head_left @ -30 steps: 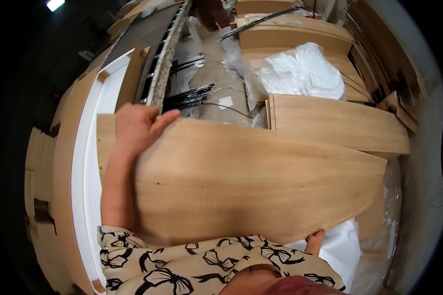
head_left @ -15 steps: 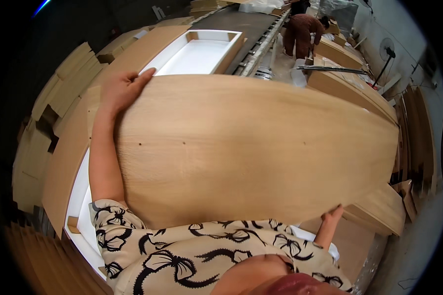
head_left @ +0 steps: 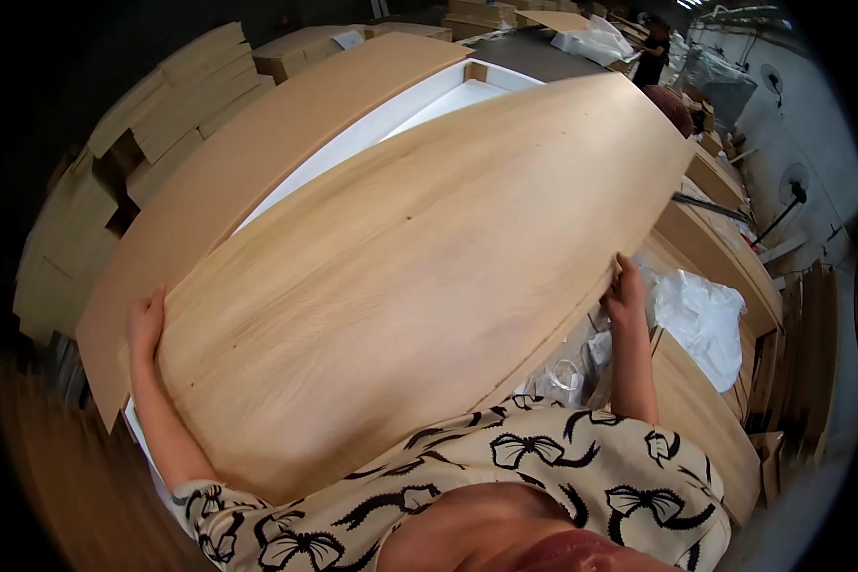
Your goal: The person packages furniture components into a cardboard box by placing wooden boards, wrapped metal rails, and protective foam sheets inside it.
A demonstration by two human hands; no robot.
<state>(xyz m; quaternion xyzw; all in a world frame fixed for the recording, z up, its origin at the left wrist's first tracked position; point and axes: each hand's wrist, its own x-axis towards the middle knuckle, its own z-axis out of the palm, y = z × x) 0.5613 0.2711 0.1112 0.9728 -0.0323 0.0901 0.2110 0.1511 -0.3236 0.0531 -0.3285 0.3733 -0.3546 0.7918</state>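
A large wood-grain board (head_left: pixel 419 276) with a few small dark holes spans the space in front of me, slanting from near left to far right. My left hand (head_left: pixel 146 322) grips its left edge, thumb on the upper face and fingers out of sight behind. At the opposite long edge, my right hand (head_left: pixel 625 288) is closed round the rim, thumb on top. Under and beyond the board lies an open box with white foam lining (head_left: pixel 305 191), partly covered by it. The box's brown cardboard flap (head_left: pixel 176 229) spreads out along the left.
Stacked flat cartons (head_left: pixel 181 91) rise at the left. On the right are a crumpled white plastic bag (head_left: pixel 701 319), more wooden panels (head_left: pixel 705 400) and a standing fan (head_left: pixel 793 186). A person in dark clothes (head_left: pixel 652 52) stands far off.
The board has swung from lying crosswise to pointing toward the far right, now covering more of the foam-lined box. My left hand came nearer, and my right hand moved farther forward.
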